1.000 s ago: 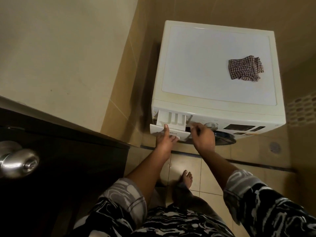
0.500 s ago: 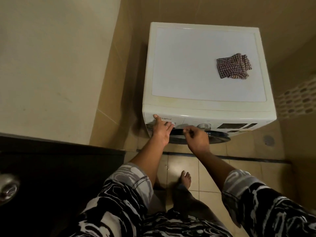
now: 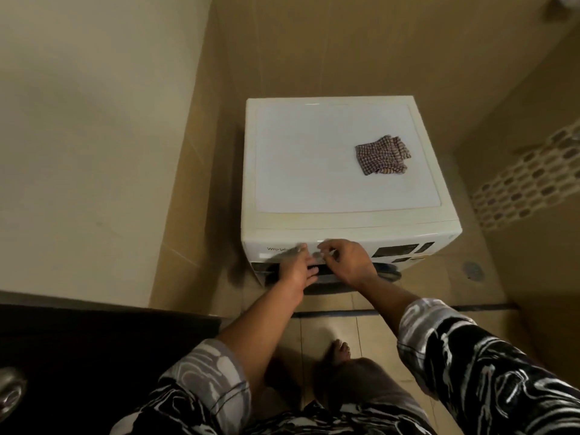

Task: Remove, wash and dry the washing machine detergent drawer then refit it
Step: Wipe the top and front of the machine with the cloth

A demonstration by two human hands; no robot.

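A white front-loading washing machine (image 3: 342, 158) stands against the tiled wall. Its detergent drawer (image 3: 273, 251) sits flush in the upper left of the front panel, partly covered by my fingers. My left hand (image 3: 296, 268) lies flat against the front at the drawer's right end, fingers apart and blurred. My right hand (image 3: 345, 260) hovers just right of it at the panel, fingers curled and holding nothing. A checked cloth (image 3: 382, 155) lies crumpled on the machine's top, at the right.
A cream wall (image 3: 94, 136) juts out on the left. A dark door (image 3: 94, 356) with a metal knob (image 3: 9, 390) is at the lower left. My bare foot (image 3: 340, 351) stands on the beige floor tiles. A floor drain (image 3: 472, 270) lies right of the machine.
The drawer stood pulled out one second ago; it has been pushed in flush. Both hands now rest close together at the front panel, and the view has pulled back.
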